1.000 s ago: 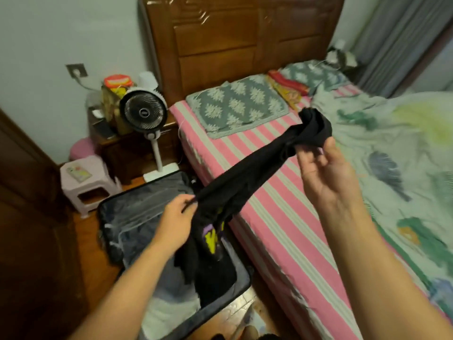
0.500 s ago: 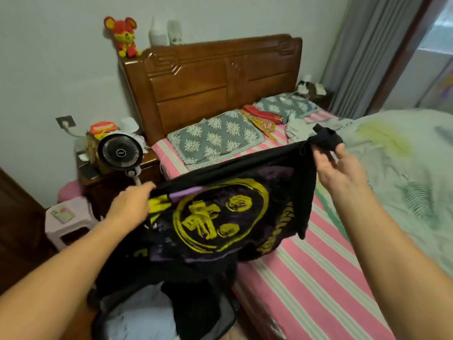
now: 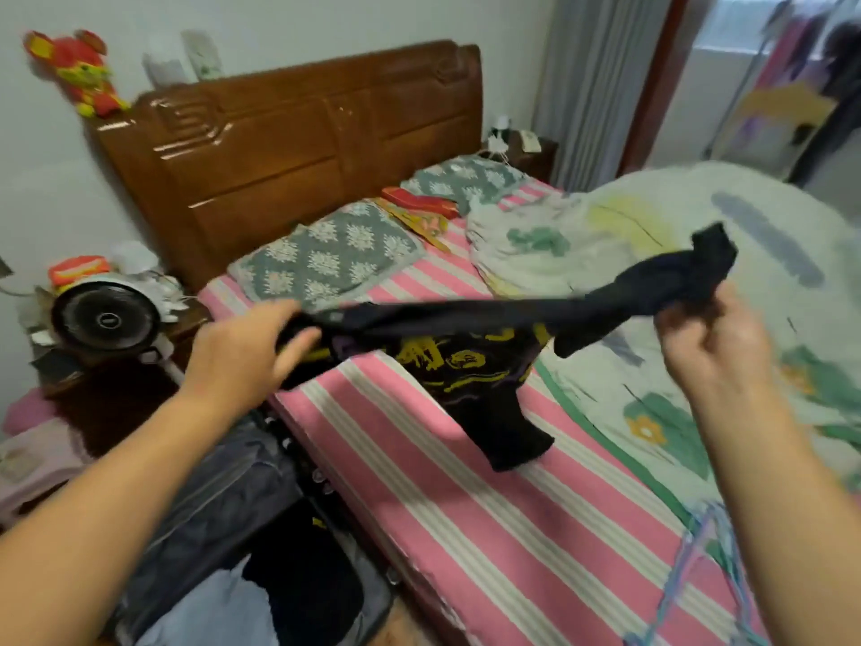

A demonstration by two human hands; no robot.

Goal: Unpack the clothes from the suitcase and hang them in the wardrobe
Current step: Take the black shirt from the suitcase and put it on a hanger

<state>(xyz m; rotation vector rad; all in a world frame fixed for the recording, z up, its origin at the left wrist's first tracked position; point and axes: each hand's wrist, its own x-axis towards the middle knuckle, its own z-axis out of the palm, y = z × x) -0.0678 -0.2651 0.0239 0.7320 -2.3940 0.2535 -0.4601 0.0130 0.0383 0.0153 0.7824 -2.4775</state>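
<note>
At the far left a red and yellow plush toy [image 3: 77, 72] sits on the corner of the carved brown wooden headboard [image 3: 298, 146]. Below it a round black fan in a white ring [image 3: 106, 321] stands before a cluttered dark nightstand [image 3: 112, 394], and a pale pink plastic stool [image 3: 32, 459] shows at the frame's edge. On the floor beside the bed lies the open grey soft-sided suitcase [image 3: 219, 501], with dark and pale blue clothes still folded inside.

The left hand [image 3: 242, 352] reaches over the bed's near edge, its grip curled round one end of the black T-shirt with a yellow and purple print [image 3: 470, 366]; thumb and fingers [image 3: 298, 342] close over the bunched cloth. The shirt stretches as a taut band across to the right, while its printed body hangs down and rests on the pink and white striped bedsheet [image 3: 489, 529]. Behind it lie two grey pillows with a white leaf pattern [image 3: 326, 258], with a red and yellow packet [image 3: 419, 209] between them.

The right hand [image 3: 713, 347] is raised above the white quilt with green and yellow flowers [image 3: 652, 254], its grip pinching the other end of the shirt, which bunches in a knot above the fingertips. Light blue and purple plastic hangers [image 3: 694, 566] lie on the bed near the right forearm. Grey curtains [image 3: 587, 81] hang at the back right
</note>
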